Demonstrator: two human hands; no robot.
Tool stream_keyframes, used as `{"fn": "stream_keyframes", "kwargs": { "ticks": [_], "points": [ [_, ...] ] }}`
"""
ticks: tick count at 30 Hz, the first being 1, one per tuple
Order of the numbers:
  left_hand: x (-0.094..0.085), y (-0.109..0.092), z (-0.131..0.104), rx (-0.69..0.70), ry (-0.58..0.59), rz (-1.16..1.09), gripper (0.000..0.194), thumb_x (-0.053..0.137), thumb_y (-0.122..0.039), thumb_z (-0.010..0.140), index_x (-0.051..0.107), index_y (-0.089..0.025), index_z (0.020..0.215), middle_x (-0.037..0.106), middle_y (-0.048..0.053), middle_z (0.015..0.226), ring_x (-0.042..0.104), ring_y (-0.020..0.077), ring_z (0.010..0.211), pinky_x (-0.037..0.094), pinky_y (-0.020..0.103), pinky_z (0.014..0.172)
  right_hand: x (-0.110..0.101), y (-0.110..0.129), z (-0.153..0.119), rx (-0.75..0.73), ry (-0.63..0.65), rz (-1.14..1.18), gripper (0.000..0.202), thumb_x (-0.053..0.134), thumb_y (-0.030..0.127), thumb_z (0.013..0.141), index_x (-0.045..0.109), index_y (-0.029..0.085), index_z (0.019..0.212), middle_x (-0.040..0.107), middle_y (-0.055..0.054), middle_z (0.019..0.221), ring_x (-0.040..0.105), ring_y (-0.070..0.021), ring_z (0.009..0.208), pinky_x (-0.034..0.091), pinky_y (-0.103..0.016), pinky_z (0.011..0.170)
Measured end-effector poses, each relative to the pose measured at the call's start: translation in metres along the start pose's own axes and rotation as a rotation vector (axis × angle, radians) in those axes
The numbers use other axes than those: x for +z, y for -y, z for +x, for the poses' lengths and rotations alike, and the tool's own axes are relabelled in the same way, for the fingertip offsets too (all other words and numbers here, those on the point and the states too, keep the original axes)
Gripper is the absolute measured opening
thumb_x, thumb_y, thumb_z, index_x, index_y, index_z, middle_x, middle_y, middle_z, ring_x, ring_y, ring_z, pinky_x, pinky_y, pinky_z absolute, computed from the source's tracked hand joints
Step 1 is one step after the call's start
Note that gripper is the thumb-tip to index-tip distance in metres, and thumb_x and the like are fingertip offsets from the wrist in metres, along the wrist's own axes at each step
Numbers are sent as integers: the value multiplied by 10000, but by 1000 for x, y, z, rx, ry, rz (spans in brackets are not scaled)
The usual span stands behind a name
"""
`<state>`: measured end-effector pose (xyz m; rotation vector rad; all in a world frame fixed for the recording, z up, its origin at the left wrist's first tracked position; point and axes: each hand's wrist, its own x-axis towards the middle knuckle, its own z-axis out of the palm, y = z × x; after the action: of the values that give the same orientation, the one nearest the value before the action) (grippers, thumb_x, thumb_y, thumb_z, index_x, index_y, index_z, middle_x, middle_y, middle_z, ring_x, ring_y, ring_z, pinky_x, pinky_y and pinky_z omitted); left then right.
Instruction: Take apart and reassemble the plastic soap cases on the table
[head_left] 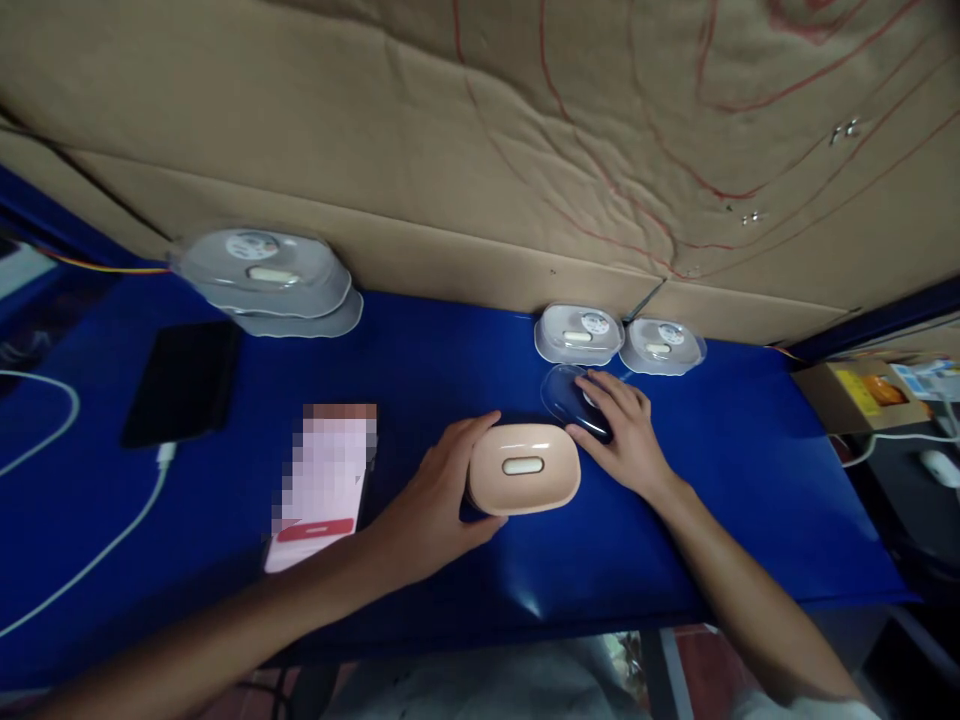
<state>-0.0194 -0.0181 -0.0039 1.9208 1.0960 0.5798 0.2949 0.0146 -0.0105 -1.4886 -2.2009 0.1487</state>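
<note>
My left hand point(448, 482) grips a pink oval box point(559, 490) from its left side, thumb at the near edge and fingers at the far edge. The box has a small white bar-shaped inset in its top. Just beyond it to the right, my right hand point(621, 425) is closed over a clear oval plastic cover point(556, 393) with a round sticker. Thumb and fingers lie along the cover's right part, hiding some of it. The cover is low over the blue tabletop point(720, 470); whether it touches the surface I cannot tell.
Two grey boxes with clear covers, a left one point(574, 340) and a right one point(658, 350), stand by the cardboard wall point(337, 120). More grey boxes point(292, 290) are stacked at far left. A lit phone point(330, 480) and a black phone point(182, 380) on a white cable lie left.
</note>
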Motion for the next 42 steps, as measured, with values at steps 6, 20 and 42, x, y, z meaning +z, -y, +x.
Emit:
{"fn": "stream_keyframes", "kwargs": {
  "ticks": [6,20,42],
  "points": [
    [2,2,2,18,-48,-212,901,841,-337,857,274,-336,1557,417,145,1569,473,364,1468,391,595,1240,-1,38,-12,-384,162,45,661,535,705,1009,502,343,1561,562,-101,1586,420,-368,1547,237,-605,1272],
    [-12,-11,18,-555,-85,-1177,538,864,-279,822,689,-180,1321,771,99,1231,681,297,1234,514,393,1046,6,42,-23,26,-218,336,537,352,581,1096,565,262,1473,648,-154,1318,675,-344,1225,594,-490,980],
    [-7,-18,15,-404,2,-1249,693,923,-429,797,624,-299,1409,684,76,1433,613,316,1346,521,372,1003,2,61,-17,-478,187,-137,623,607,365,1059,412,236,1636,481,-149,1665,326,-357,1614,310,-644,1284]
  ]
}}
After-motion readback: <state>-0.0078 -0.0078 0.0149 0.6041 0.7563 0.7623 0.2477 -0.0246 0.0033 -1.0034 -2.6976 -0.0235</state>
